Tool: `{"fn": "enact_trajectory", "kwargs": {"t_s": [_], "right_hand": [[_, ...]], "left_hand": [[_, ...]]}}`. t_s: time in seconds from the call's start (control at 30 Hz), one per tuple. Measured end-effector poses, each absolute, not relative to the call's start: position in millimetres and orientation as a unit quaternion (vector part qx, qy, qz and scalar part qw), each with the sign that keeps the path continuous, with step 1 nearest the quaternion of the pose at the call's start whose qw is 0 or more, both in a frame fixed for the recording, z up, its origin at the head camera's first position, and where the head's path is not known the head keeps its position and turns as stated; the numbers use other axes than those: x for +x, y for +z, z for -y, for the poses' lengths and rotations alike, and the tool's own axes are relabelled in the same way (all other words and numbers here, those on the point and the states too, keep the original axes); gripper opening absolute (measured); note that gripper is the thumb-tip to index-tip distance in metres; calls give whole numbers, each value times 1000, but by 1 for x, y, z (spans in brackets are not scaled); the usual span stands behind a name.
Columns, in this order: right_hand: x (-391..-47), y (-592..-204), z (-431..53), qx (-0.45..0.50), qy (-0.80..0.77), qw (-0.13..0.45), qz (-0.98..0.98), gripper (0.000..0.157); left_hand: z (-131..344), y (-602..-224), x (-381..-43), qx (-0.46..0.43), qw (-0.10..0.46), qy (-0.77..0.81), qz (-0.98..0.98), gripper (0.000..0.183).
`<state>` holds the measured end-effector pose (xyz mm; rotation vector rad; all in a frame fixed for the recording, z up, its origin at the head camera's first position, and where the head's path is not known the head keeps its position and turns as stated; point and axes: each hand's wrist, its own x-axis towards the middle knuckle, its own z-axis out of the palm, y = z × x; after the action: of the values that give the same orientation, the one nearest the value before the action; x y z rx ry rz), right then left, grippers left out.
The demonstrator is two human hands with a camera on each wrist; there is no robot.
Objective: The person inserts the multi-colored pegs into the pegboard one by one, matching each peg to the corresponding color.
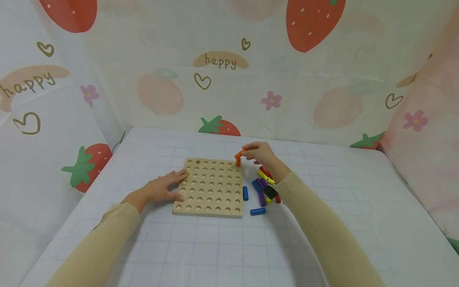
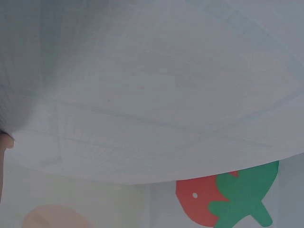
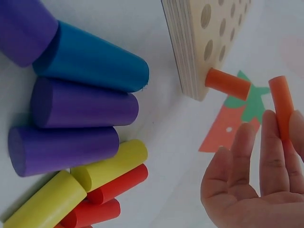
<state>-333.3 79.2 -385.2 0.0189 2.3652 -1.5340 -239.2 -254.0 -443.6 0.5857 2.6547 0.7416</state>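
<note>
One wooden pegboard (image 1: 206,195): flat, best steadied.
My left hand (image 1: 163,187): fingers extended on its left edge.
My right hand (image 1: 259,153): pinches a tilted orange peg (image 3: 282,97), better upright.
Standing orange peg (image 3: 229,83): near it, far right corner hole; easily knocked.

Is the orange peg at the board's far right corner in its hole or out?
In: the right wrist view shows the orange peg standing out from the board, base hidden inside.

R hand (image 1: 260,154) pinches orng peg (image 1: 239,154); L hand (image 1: 162,187) touches brd (image 1: 207,186).
</note>
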Motion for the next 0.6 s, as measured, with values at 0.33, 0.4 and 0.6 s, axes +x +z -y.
{"fn": "enact_trajectory", "kwargs": {"t_s": [0.33,0.4,0.6], "right_hand": [[-333,-386,-71,0,-527,149,-837,35],[-333,-386,-70,1,-528,149,-836,35],[-336,-391,-64,6,-536,153,-830,36]], "left_hand": [[255,-444,-239,205,160,262,-929,91],[255,-444,-239,205,160,264,-929,92],[255,-445,-239,206,158,261,-930,91]]}}
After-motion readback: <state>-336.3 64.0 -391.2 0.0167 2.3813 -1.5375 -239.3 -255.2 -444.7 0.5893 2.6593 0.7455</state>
